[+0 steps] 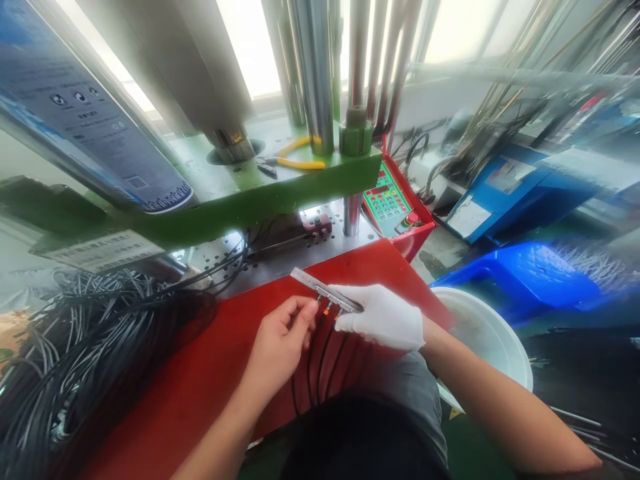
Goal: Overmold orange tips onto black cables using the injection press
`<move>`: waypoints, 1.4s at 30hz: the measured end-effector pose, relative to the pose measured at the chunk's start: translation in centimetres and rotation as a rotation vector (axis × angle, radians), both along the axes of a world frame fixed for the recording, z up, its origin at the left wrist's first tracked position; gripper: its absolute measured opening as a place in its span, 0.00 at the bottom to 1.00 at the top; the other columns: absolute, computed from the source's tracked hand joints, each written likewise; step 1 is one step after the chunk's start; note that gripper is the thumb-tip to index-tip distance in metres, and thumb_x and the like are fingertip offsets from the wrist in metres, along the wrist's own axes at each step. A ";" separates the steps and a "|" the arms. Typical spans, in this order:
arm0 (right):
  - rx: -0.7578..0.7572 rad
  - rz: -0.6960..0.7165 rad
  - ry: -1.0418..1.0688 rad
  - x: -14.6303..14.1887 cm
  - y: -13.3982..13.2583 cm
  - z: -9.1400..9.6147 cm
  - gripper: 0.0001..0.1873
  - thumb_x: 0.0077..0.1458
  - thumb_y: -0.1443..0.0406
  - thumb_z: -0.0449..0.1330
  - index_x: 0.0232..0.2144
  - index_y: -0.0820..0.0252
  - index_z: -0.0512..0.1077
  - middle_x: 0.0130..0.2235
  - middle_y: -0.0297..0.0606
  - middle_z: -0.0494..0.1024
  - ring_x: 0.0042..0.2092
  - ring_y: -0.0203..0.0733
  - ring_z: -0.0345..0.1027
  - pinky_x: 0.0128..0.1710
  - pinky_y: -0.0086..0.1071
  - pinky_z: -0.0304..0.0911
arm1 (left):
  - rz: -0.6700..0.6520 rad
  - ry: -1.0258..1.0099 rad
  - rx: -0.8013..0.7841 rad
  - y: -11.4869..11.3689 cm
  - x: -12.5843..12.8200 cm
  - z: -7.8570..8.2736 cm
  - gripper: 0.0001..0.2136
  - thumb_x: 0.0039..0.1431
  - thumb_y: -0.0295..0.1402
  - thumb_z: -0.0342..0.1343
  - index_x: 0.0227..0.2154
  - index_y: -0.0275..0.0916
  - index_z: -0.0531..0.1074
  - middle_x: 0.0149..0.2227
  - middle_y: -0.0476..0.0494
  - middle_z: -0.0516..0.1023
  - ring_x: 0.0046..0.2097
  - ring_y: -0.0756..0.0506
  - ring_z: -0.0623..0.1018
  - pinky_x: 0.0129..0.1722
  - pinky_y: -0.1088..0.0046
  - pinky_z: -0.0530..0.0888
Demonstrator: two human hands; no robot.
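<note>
My right hand (383, 315), in a white glove, is closed round a slim metal bar (320, 289) held over the red table (210, 373). Several black cables (325, 353) with orange tips hang from the bar toward my lap. My bare left hand (283, 340) pinches one cable end just under the bar, fingers pressed together.
A green press machine (280, 187) with steel columns stands behind the table. Yellow-handled pliers (300, 155) lie on its plate. A heap of black cables (85, 360) fills the left. A red control panel (395, 203), a white bucket (493, 343) and a blue stool (525, 277) are right.
</note>
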State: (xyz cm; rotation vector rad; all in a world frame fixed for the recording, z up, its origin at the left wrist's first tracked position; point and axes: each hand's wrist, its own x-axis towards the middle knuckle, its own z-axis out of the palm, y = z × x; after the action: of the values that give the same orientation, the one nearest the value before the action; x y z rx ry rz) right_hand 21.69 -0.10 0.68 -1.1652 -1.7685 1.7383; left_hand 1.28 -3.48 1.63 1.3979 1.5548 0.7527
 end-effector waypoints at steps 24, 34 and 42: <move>0.265 -0.121 -0.719 -4.0 7.9 -3.9 0.10 0.50 0.61 0.54 0.32 0.60 0.72 0.32 0.42 0.75 0.33 0.44 0.68 0.32 0.33 0.59 | 0.172 0.923 0.595 4.8 -9.4 -0.1 0.22 0.62 0.43 0.48 0.56 0.37 0.62 0.57 0.36 0.64 0.58 0.38 0.64 0.48 0.67 0.69; 0.573 -0.152 -0.864 -5.1 6.7 -5.1 0.10 0.50 0.64 0.52 0.31 0.62 0.72 0.36 0.45 0.73 0.35 0.47 0.69 0.31 0.35 0.58 | 0.173 0.358 0.093 11.1 -8.2 -3.2 0.18 0.51 0.38 0.61 0.42 0.33 0.69 0.31 0.35 0.75 0.33 0.37 0.76 0.34 0.65 0.68; 0.551 -0.131 -0.821 -4.3 6.7 -7.5 0.10 0.52 0.61 0.52 0.28 0.59 0.72 0.35 0.41 0.72 0.36 0.43 0.66 0.33 0.33 0.56 | 0.182 -0.747 -0.060 18.6 -3.9 -5.3 0.11 0.60 0.38 0.50 0.33 0.32 0.67 0.29 0.39 0.74 0.25 0.49 0.72 0.25 0.73 0.70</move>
State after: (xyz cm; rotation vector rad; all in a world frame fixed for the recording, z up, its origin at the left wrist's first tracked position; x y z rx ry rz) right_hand 17.37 6.56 -6.81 -1.7928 -2.3161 0.6060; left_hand -2.58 15.16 -3.62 0.7861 1.0956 1.1631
